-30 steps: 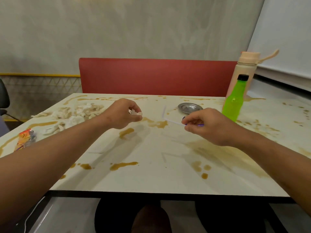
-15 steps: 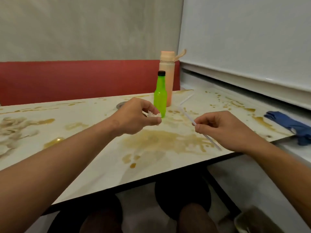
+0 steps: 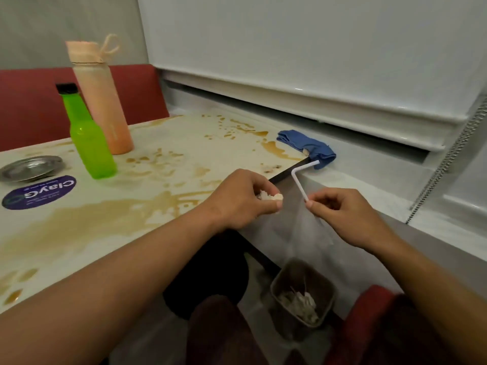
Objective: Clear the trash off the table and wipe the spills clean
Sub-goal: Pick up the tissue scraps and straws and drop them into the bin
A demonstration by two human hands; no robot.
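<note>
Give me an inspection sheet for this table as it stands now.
Surface: table streaked with brown spills.
Job's things: straw; tissue wad; blue cloth at the table edge; bin on the floor, trash inside.
Clutter: green bottle, peach flask, metal dish, purple sticker.
Grips: left hand holds the wad; right hand pinches the straw.
Cables: nothing seen.
Surroundings: red bench, blind cord.
</note>
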